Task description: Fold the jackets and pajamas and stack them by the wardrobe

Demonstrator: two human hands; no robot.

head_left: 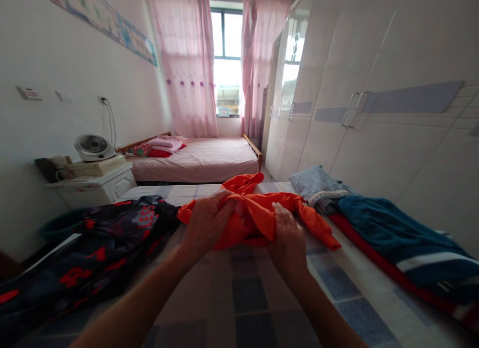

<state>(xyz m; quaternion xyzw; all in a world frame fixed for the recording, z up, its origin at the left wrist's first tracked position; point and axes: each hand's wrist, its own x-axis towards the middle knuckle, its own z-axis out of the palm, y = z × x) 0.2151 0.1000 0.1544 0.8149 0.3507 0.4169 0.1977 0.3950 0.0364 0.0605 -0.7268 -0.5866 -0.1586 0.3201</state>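
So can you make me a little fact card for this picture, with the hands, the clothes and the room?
Left grip: closed on the orange garment
Right grip: against the orange garment's right part; whether it pinches is unclear
Under them: checked sheet
Clothes on the left: black-and-red printed garment
Clothes on the right: teal garment with a white stripe, grey-blue cloth beyond
Behind: bed with pink sheet, pink curtains
Left wall: fan
Right side: white wardrobe
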